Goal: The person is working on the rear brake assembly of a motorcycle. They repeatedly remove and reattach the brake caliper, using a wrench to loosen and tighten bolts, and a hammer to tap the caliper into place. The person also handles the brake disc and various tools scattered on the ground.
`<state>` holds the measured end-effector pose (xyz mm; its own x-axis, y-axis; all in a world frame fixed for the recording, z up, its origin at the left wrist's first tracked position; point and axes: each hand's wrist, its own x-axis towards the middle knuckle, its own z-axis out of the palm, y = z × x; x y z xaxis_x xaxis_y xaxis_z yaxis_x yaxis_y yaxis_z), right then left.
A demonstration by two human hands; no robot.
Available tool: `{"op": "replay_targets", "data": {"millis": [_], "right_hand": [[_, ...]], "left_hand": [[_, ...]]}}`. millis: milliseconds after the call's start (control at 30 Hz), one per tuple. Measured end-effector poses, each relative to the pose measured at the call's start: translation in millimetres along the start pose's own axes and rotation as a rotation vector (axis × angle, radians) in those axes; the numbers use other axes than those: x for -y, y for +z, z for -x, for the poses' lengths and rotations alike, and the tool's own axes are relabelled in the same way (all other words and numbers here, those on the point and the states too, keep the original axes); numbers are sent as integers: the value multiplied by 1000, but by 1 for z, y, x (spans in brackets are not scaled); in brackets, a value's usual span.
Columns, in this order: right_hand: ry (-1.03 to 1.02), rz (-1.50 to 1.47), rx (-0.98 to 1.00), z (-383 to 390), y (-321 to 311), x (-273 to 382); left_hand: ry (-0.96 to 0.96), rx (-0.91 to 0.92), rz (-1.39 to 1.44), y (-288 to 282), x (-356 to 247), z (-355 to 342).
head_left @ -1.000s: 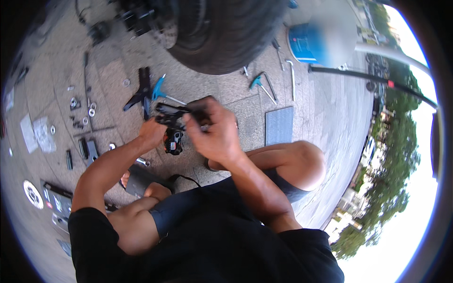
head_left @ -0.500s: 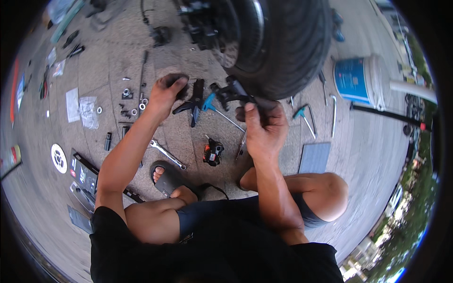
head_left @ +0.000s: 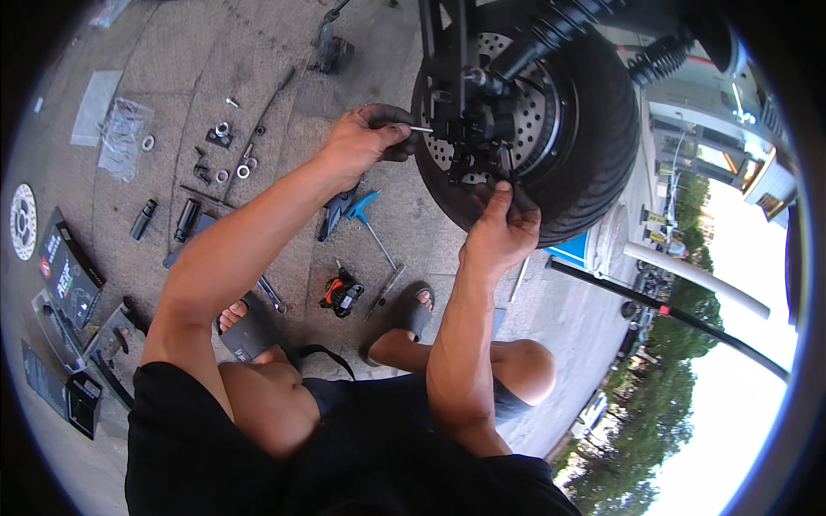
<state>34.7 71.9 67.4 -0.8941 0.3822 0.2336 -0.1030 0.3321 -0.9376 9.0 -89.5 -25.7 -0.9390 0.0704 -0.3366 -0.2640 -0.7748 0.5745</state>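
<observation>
My left hand (head_left: pixel 372 139) pinches a thin silver bolt or pin (head_left: pixel 421 129), its far end at the black metal parts beside the wheel hub. Low on the same assembly, my right hand (head_left: pixel 506 228) has its thumb and fingers closed at a black bracket (head_left: pixel 473 161), partly hidden by the fingers and lost among other dark parts. Behind the bracket is a drilled brake disc (head_left: pixel 540 107) inside a wide black tyre (head_left: pixel 602 163). Whether the bolt has entered a hole, I cannot tell.
A coil-spring shock absorber (head_left: pixel 551 41) slants above the wheel. On the paving lie an orange-and-black brake caliper (head_left: pixel 342 293), a teal-handled hex key (head_left: pixel 366 206), a wrench (head_left: pixel 274 295), several washers and a loose disc (head_left: pixel 24 222). A blue-labelled bucket (head_left: pixel 572 248) stands behind the tyre.
My right hand has carried the black bracket up to the wheel hub. My left hand has moved right and now holds a thin bolt or pin. The view has tilted toward the wheel.
</observation>
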Motion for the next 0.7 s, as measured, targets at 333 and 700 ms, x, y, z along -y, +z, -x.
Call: {"op": "replay_targets", "data": {"millis": [333,700], "right_hand": [[25,90,-44,5,21,-1],[-132,319,15,5,16,-7]], "left_hand": [[-84,78,152,-14,21,-13],[-202,77,420,-2,42,-21]]}}
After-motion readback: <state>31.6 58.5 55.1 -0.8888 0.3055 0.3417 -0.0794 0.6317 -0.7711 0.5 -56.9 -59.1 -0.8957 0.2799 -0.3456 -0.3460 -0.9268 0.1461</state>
